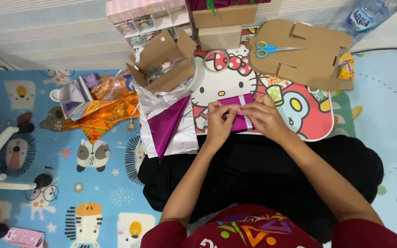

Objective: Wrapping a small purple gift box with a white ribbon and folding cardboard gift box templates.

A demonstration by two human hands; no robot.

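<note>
Seen from above, a seated person's left hand (218, 120) and right hand (263, 117) both pinch a small box wrapped in purple foil (237, 110), fingers closed on its top, at the near edge of a cartoon-print lap table (315, 124). Left of it lies purple foil paper (166, 124). Farther back sit a tape roll (216, 60), blue-handled scissors (272, 48) on flat cardboard (309, 59), and an open cardboard box (164, 62).

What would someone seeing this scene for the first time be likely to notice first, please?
Probably the two hands, left hand and right hand, pressing together on a small box wrapped in shiny purple foil at the near edge of a cartoon-printed lap table. Next, the blue-handled scissors lying on flat cardboard at the table's far right, and crumpled orange foil on the play mat to the left.
</note>
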